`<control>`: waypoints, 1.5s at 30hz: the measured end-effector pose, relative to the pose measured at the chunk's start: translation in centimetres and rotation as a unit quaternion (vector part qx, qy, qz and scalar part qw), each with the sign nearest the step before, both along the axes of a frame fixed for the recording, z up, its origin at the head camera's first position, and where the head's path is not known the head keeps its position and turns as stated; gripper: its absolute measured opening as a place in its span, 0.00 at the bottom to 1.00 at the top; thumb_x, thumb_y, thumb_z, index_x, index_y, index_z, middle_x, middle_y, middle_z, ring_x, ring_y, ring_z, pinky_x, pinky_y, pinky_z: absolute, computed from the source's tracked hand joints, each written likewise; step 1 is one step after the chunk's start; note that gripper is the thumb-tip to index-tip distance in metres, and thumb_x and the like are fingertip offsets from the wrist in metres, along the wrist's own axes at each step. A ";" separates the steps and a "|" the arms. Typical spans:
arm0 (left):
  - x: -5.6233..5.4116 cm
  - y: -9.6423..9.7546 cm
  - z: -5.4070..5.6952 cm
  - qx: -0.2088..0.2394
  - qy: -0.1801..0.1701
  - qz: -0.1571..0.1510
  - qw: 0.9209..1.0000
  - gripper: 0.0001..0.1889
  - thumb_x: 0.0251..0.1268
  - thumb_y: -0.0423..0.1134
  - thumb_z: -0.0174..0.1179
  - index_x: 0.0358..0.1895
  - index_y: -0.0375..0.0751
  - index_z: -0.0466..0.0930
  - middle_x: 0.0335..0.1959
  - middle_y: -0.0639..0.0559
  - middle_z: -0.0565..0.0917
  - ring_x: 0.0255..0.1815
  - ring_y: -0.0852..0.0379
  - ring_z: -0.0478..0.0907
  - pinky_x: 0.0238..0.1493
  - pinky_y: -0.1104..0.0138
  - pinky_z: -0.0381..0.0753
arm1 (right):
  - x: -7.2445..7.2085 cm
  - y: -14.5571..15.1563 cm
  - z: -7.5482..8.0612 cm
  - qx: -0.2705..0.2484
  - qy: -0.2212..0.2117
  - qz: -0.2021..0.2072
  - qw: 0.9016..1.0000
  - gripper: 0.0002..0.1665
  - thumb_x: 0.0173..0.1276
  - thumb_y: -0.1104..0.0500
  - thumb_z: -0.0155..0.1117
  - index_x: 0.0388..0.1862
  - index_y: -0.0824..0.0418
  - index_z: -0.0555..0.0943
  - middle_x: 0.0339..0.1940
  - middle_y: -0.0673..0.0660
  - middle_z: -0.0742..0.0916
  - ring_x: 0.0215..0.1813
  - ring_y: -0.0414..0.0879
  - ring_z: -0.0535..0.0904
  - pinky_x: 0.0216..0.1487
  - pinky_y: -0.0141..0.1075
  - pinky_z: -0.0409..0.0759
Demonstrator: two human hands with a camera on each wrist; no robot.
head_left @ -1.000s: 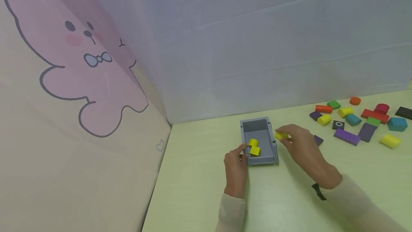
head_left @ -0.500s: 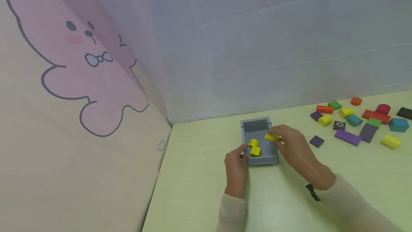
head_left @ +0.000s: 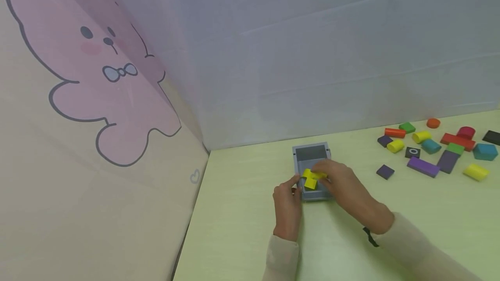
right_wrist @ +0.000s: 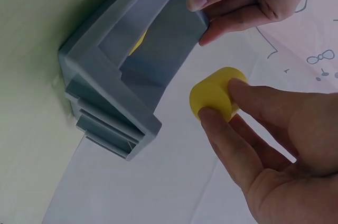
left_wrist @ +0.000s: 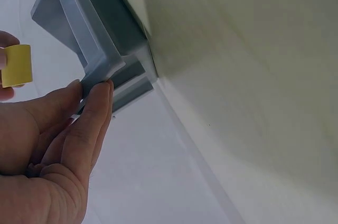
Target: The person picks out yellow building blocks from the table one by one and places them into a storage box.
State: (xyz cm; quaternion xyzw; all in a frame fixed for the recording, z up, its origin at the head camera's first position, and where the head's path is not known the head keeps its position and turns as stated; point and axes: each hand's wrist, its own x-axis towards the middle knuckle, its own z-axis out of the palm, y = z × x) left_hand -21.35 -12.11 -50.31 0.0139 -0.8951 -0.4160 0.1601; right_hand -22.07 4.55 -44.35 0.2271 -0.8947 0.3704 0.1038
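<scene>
On the table stands a grey box [head_left: 311, 145] with an open top. My left hand [head_left: 287, 207] pinches its near-left wall between thumb and fingers, as the left wrist view shows. My right hand [head_left: 345, 187] is over the box and pinches a yellow cylinder block [right_wrist: 211, 97] between thumb and fingertips. In the right wrist view that cylinder is held apart from the box's rim. Inside the box, toward its near end, lie a yellow cylinder [head_left: 307, 172] and another yellow block [head_left: 310, 184] with a square face. My right fingers partly cover the held cylinder in the head view.
Several coloured blocks lie scattered at the right, among them a purple bar [head_left: 423, 167], a red bar [head_left: 458, 142] and a yellow cylinder [head_left: 476, 172]. A dark square block [head_left: 385, 171] lies nearest the box. Fabric walls [head_left: 332, 55] border the table behind and at left.
My right hand has moved left with the yellow cylinder, from beside the box's right wall to over its inside. My left hand has stayed on the box.
</scene>
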 end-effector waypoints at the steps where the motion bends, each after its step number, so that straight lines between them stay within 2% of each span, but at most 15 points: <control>1: 0.0 0.0 0.0 0.001 0.000 0.000 1.000 0.19 0.62 0.19 0.69 0.55 0.33 0.90 0.46 0.42 0.92 0.29 0.61 0.86 0.26 0.75 0.77 | 0.0 -0.1 0.0 0.003 -0.002 0.001 1.000 0.20 0.60 0.78 0.74 0.51 0.69 0.86 0.52 0.65 0.89 0.56 0.63 0.85 0.58 0.56 0.85; 5: 0.0 0.0 0.0 0.005 -0.003 0.002 1.000 0.19 0.61 0.19 0.69 0.55 0.34 0.90 0.46 0.42 0.92 0.29 0.62 0.85 0.26 0.75 0.77 | -0.1 -0.4 -0.3 0.014 -0.005 0.003 1.000 0.18 0.61 0.79 0.73 0.49 0.70 0.86 0.51 0.65 0.89 0.54 0.62 0.85 0.58 0.55 0.85; 10: 0.0 0.0 0.1 0.009 -0.006 0.002 1.000 0.19 0.61 0.18 0.69 0.54 0.34 0.90 0.46 0.42 0.92 0.29 0.62 0.85 0.26 0.75 0.77 | -0.4 -1.0 -0.9 0.035 0.022 0.002 0.999 0.15 0.60 0.81 0.71 0.45 0.70 0.87 0.45 0.63 0.89 0.49 0.60 0.86 0.54 0.53 0.86; 13: 0.0 0.1 0.2 0.004 -0.001 0.002 1.000 0.19 0.61 0.18 0.69 0.54 0.34 0.91 0.47 0.43 0.92 0.29 0.61 0.86 0.27 0.75 0.78 | -0.6 -1.5 -1.1 0.067 0.034 -0.007 0.997 0.14 0.58 0.82 0.70 0.41 0.70 0.88 0.42 0.62 0.89 0.46 0.58 0.87 0.49 0.49 0.87; 17: 0.1 0.1 0.2 -0.005 0.008 0.003 1.000 0.19 0.61 0.19 0.70 0.54 0.34 0.91 0.47 0.43 0.92 0.30 0.59 0.87 0.28 0.75 0.78 | -0.7 -2.1 -1.2 0.114 0.024 -0.019 0.993 0.13 0.59 0.82 0.70 0.39 0.70 0.89 0.38 0.62 0.89 0.42 0.55 0.87 0.44 0.46 0.87; 21: 0.1 0.0 0.1 -0.011 0.020 0.003 1.000 0.19 0.59 0.19 0.70 0.54 0.34 0.91 0.46 0.42 0.92 0.29 0.58 0.87 0.27 0.74 0.78 | -0.7 -2.4 -1.3 0.137 0.005 -0.020 0.990 0.12 0.61 0.82 0.69 0.38 0.70 0.89 0.37 0.61 0.88 0.41 0.54 0.86 0.42 0.45 0.87; 29: 0.1 0.1 0.0 -0.014 0.026 0.004 1.000 0.20 0.58 0.18 0.70 0.54 0.35 0.91 0.45 0.41 0.92 0.28 0.58 0.87 0.26 0.74 0.78 | -0.8 -2.4 -2.1 0.142 0.006 -0.025 0.989 0.12 0.60 0.83 0.69 0.36 0.70 0.89 0.36 0.62 0.88 0.40 0.55 0.86 0.43 0.46 0.87; 39: 0.2 0.0 -0.1 -0.016 0.023 0.005 1.000 0.20 0.58 0.18 0.70 0.53 0.35 0.91 0.44 0.42 0.92 0.27 0.59 0.86 0.27 0.74 0.78 | -1.0 -2.6 -2.9 0.142 -0.003 -0.025 0.990 0.11 0.61 0.82 0.67 0.34 0.70 0.87 0.33 0.61 0.86 0.36 0.53 0.84 0.38 0.46 0.86; 45: 0.0 0.0 0.0 -0.018 0.028 0.004 0.999 0.20 0.56 0.17 0.70 0.53 0.35 0.92 0.43 0.42 0.92 0.28 0.59 0.87 0.27 0.74 0.78 | -1.2 -2.6 -3.3 0.128 0.017 -0.024 0.991 0.12 0.59 0.83 0.67 0.31 0.68 0.85 0.29 0.59 0.84 0.33 0.51 0.81 0.36 0.46 0.84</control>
